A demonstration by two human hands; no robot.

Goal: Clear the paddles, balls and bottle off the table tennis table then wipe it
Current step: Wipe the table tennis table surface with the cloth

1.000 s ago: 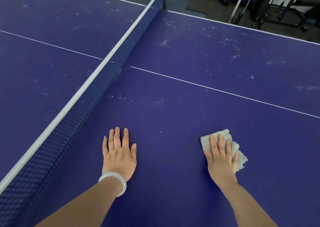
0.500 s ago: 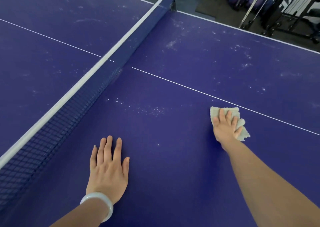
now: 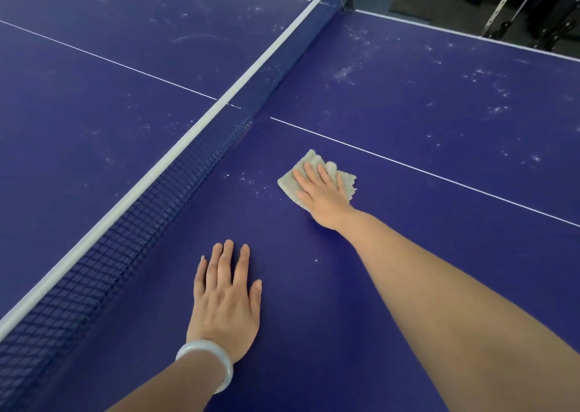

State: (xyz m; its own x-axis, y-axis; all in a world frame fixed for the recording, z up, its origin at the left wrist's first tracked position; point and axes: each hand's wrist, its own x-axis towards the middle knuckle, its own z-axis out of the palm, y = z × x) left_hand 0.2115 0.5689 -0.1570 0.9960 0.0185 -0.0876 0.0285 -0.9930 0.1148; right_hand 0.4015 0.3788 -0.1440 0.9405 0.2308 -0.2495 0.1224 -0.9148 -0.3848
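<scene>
Under the right hand (image 3: 323, 196), fingers flat and spread, a beige cloth (image 3: 314, 176) is pressed to the purple table (image 3: 439, 113); white specks (image 3: 251, 181) lie just beside it on the net (image 3: 175, 176) side. Nearer the body, the left hand (image 3: 227, 295) rests open, palm down, holding nothing. A loose palm could let the cloth bunch and skip the grit, or snag on the mesh.

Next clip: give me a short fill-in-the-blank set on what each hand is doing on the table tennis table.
1. The right hand presses a beige ____ flat on the table tennis table.
2. The left hand lies flat and holds ____.
3. A white ____ circles the left wrist.
4. White specks lie between the cloth and the ____.

Missing words: cloth; nothing; bangle; net
</scene>
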